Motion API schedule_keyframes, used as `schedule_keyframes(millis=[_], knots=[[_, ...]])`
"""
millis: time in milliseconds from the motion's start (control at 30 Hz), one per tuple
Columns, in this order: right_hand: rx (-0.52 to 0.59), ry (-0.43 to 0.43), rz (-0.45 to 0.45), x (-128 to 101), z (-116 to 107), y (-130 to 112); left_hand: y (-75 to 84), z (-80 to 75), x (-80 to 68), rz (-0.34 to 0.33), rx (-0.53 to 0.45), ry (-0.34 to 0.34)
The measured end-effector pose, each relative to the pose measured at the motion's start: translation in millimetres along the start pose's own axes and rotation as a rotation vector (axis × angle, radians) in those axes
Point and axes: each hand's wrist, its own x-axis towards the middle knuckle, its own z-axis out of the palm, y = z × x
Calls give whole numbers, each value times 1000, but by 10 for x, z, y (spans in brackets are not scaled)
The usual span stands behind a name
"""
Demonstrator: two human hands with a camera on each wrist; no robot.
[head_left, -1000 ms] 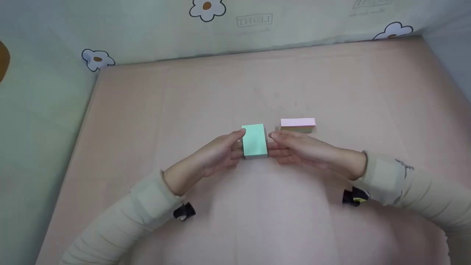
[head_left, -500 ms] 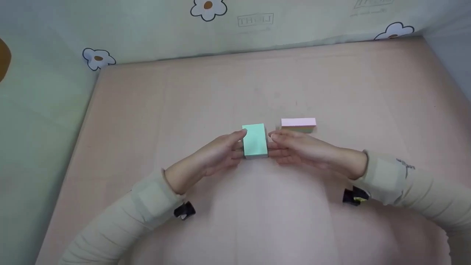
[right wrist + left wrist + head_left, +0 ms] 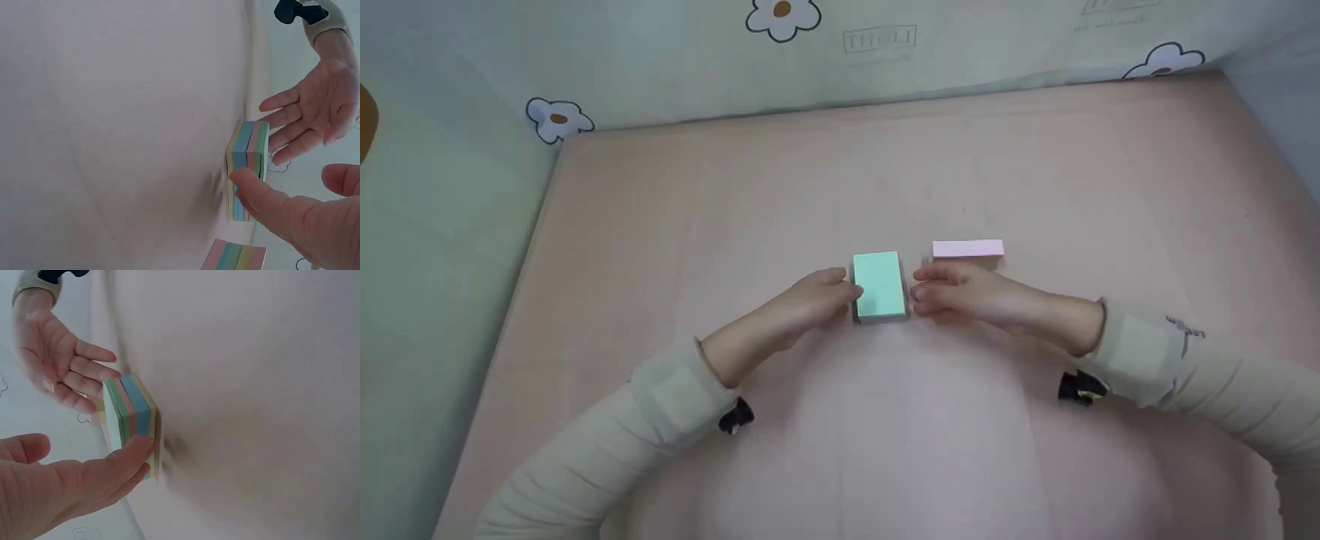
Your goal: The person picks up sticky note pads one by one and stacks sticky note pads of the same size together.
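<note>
A block of coloured sticky notes point(image 3: 879, 285) lies flat on the table, mint green on top, with green, pink, blue and yellow layers along its sides in both wrist views. To its left is my left hand point(image 3: 811, 301), fingers extended beside the block; whether they touch it I cannot tell. My right hand point(image 3: 976, 292) is on the other side, its fingers loosely extended and, in the head view, slightly apart from the block. Neither hand grips it. Behind my right hand is a second sticky-note block point(image 3: 967, 248), its narrow pink face up and its front partly hidden.
The pinkish tabletop point(image 3: 780, 187) spreads around the hands. A pale curtain point(image 3: 675, 67) with printed flowers borders it at the back and left. Small black cameras point(image 3: 1081, 388) hang beneath both wrists.
Both hands have turned and their fingers have drawn up and back from the block's sides. A gap now shows between the right fingers and the block. Both blocks stay in place.
</note>
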Motion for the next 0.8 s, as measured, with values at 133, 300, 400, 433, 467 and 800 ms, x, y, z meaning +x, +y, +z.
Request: schedule_keyframes(millis=[133,300,400,433,467,800], knots=[[-140,40,2,93,4,36,-49,-26,110,-1,219,103],[-355,85,-22,233,-12,67,-90,-53,241,73,505,177],[-492,82,-44,288,-10,73,-95,-51,299,106,595,168],[-545,78,-57,298,-7,71,-92,-51,315,113,615,158],[-593,73,-71,304,-4,69,-89,-49,328,121,636,148],[-828,3,-202,323,29,19,-48,-22,372,123,811,64]])
